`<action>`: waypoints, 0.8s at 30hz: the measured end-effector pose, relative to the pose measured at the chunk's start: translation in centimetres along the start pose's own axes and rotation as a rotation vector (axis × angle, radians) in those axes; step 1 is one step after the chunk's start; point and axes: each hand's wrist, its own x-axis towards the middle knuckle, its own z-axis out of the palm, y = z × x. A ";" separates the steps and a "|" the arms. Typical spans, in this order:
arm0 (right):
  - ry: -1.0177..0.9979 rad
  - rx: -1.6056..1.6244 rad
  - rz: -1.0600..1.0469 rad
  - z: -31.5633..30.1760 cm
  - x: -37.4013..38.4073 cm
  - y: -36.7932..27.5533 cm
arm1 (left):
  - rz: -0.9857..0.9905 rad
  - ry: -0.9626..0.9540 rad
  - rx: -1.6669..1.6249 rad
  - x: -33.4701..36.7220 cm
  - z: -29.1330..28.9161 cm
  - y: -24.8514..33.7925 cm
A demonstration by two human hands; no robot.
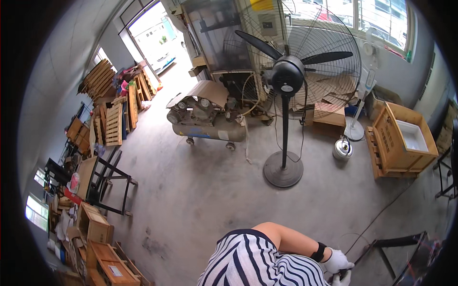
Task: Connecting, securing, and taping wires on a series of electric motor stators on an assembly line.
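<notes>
My left hand, in a white glove with a black band at the wrist, reaches across to the lower right. Its fingers are bent and closed round a small dark thing, too small to make out. Just below, against the lower edge, my right hand shows only in part, also gloved in white. Its fingers press toward the same dark thing, so the hands nearly touch. Beside them stands a black metal frame with slanting legs. A thin dark cable runs over the floor toward my hands.
Ahead is a large black pedestal fan on a round base. An air compressor on wheels stands left of it. At right are a wooden crate, a silver canister and a white fan. Pallets and wooden boxes line the left.
</notes>
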 end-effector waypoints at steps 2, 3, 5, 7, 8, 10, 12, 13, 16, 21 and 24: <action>0.035 0.199 0.003 -2.8 6.3 1.2 | -0.093 -0.135 -0.127 4.4 -3.3 -1.7; 0.062 0.302 0.009 -4.3 9.4 1.9 | -0.092 -0.135 -0.134 7.1 -4.4 -3.4; 0.155 0.423 -0.012 -6.9 12.9 -0.6 | -0.005 -0.239 -0.069 13.5 -5.6 -6.8; 0.118 0.485 -0.045 -11.0 19.8 0.0 | -0.066 -0.205 -0.284 17.7 -9.6 -9.5; 0.119 0.401 -0.115 -13.0 21.7 -3.8 | -0.058 -0.160 -0.290 19.0 -11.8 -9.9; 0.198 0.182 -0.141 -16.2 27.4 -7.5 | -0.220 -0.133 -0.227 22.1 -13.6 -14.2; 0.396 -0.088 -0.223 -20.0 31.4 -8.3 | -0.282 -0.034 -0.420 24.8 -15.3 -17.3; 0.417 -0.082 -0.239 -22.3 33.0 -8.3 | -0.353 0.003 -0.536 25.9 -15.9 -19.4; 0.454 0.131 -0.105 -29.0 37.5 -7.7 | -0.532 0.191 -0.578 30.0 -18.9 -24.0; 0.596 0.191 -0.048 -39.4 46.5 -5.8 | -0.858 0.154 -0.836 39.1 -22.6 -31.1; 0.722 0.183 0.007 -46.5 52.1 -4.2 | -0.710 -0.045 -0.515 50.3 -25.6 -33.7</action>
